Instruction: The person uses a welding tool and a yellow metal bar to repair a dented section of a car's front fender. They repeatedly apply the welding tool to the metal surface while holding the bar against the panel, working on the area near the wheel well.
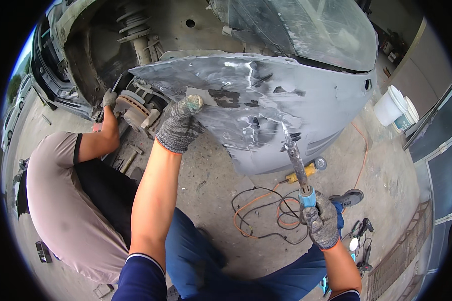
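Note:
Across the middle stands a grey car bumper [321, 95], scuffed, with dark bare patches and white jagged crack lines. My left hand [182, 123], in a grey knitted glove, is closed on the bumper's near edge, its fingertips beside a dark patch. In my gloved right hand [320, 223] is a plastic welder [297, 163] with a blue handle and a long, stained metal barrel. Its barrel points up and away from me, the narrow tip at or just over the bumper near a crack. Whether the tip touches cannot be told.
At left a person [70, 200] crouches, a gloved hand [109, 98] by a brake disc [130, 105]. Cables [266, 233] and a yellow angle grinder [306, 170] lie on the floor below the bumper. White buckets [390, 106] stand at right; a hammer [130, 159] lies near the disc.

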A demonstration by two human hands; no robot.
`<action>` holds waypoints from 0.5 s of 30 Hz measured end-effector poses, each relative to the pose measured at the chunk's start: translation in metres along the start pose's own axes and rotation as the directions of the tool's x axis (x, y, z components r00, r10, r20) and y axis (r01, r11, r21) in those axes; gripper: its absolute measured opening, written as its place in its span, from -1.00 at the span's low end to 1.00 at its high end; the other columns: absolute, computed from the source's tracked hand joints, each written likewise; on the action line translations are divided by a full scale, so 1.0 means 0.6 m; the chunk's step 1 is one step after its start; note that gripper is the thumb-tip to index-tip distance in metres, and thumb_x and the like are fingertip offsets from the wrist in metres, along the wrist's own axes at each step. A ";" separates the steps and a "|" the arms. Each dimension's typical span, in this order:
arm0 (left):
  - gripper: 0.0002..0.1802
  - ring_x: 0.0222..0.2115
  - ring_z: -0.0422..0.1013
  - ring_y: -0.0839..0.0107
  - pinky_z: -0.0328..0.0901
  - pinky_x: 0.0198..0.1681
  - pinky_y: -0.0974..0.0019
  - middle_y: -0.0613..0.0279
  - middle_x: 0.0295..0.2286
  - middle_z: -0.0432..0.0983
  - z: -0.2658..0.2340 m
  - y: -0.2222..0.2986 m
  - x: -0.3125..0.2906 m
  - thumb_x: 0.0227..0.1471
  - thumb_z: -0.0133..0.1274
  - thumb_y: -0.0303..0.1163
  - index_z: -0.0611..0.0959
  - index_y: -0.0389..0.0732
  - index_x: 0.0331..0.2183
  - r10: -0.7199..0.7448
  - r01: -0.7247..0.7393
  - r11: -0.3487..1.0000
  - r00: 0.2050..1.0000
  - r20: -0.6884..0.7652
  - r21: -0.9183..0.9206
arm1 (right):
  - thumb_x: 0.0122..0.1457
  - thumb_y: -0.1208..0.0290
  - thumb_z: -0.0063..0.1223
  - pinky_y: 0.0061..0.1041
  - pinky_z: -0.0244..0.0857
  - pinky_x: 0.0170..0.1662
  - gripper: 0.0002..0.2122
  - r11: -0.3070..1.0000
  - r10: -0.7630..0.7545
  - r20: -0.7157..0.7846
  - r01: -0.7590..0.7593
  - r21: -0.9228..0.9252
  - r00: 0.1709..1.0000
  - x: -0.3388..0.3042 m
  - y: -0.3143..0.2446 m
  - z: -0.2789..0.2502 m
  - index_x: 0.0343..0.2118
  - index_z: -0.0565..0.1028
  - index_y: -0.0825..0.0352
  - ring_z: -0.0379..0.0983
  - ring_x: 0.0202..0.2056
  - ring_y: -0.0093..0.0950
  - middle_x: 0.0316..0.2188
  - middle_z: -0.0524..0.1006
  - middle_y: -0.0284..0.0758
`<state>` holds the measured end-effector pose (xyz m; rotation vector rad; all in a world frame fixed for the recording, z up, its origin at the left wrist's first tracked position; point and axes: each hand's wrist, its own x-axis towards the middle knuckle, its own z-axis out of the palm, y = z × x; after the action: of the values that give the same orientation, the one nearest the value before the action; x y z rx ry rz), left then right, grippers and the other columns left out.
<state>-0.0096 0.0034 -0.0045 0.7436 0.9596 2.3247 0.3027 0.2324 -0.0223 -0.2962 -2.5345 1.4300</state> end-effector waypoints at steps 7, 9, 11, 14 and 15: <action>-0.25 -0.12 0.40 0.00 0.31 0.00 0.00 -0.11 -0.14 0.46 -0.068 -0.011 0.011 -0.29 0.31 -0.21 0.44 -0.36 -0.05 0.045 -0.046 0.998 0.998 -0.032 -0.040 | 0.12 0.11 0.06 -0.45 0.32 -0.36 -0.64 0.997 0.016 -0.106 -0.008 0.073 0.994 -0.075 0.019 -0.030 -0.20 0.44 0.33 0.46 -0.46 -0.38 -0.47 0.49 -0.29; -0.26 -0.12 0.40 0.00 0.31 0.01 0.00 -0.10 -0.15 0.46 -0.058 -0.008 0.012 -0.29 0.31 -0.22 0.45 -0.35 -0.05 0.068 -0.072 0.995 0.996 -0.057 -0.074 | 0.13 0.08 0.03 -0.44 0.32 -0.36 -0.63 0.999 -0.009 -0.119 0.016 0.052 0.993 -0.075 0.014 -0.041 -0.20 0.44 0.33 0.46 -0.47 -0.36 -0.48 0.49 -0.27; -0.26 -0.12 0.40 0.01 0.31 0.01 0.00 -0.09 -0.14 0.46 -0.042 -0.005 0.009 -0.29 0.31 -0.22 0.44 -0.34 -0.05 0.087 -0.087 0.992 0.996 -0.001 -0.086 | 0.16 0.04 -0.03 -0.43 0.32 -0.38 -0.60 1.000 0.005 -0.110 -0.004 0.012 0.994 -0.074 0.010 -0.049 -0.19 0.45 0.34 0.46 -0.48 -0.35 -0.51 0.49 -0.25; -0.24 -0.12 0.41 0.02 0.32 0.00 0.00 -0.07 -0.14 0.46 -0.015 -0.015 -0.004 -0.30 0.32 -0.21 0.43 -0.33 -0.04 0.111 -0.113 0.991 0.993 -0.031 -0.077 | 0.16 0.03 -0.04 -0.42 0.30 -0.39 -0.59 0.999 0.021 -0.064 -0.024 -0.039 0.998 -0.059 -0.006 -0.052 -0.20 0.44 0.35 0.45 -0.49 -0.35 -0.53 0.48 -0.25; -0.23 -0.12 0.41 0.02 0.32 0.00 -0.01 -0.07 -0.14 0.45 -0.009 -0.015 -0.005 -0.30 0.32 -0.21 0.42 -0.33 -0.04 0.125 -0.129 0.990 0.991 -0.053 -0.062 | 0.17 0.03 -0.05 -0.41 0.30 -0.39 -0.59 0.999 0.023 -0.047 -0.024 -0.030 0.999 -0.048 -0.019 -0.045 -0.21 0.45 0.36 0.45 -0.50 -0.35 -0.54 0.48 -0.25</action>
<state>-0.0088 0.0047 -0.0153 0.7440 0.8759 2.4827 0.3372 0.2407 -0.0017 -0.3618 -2.5258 1.3770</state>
